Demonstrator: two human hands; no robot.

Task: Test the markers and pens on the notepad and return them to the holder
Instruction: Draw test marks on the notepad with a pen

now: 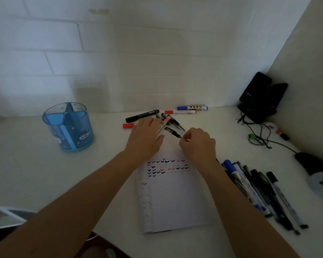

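Black pen [172,132], just beyond the notepad [175,202] at its far edge, is pinched by the right hand [198,144], probably for testing, while the left hand [145,138] lies flat-fingered on a red-and-white marker [163,124], steadying it; the holder [69,127] waits far left.

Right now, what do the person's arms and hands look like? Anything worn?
The left forearm and right forearm are bare all the way to the frame edge, with no sleeves in view. The left hand and right hand are ungloved. No watch or band shows at either wrist. The picture is too dim and soft to rule out a ring.
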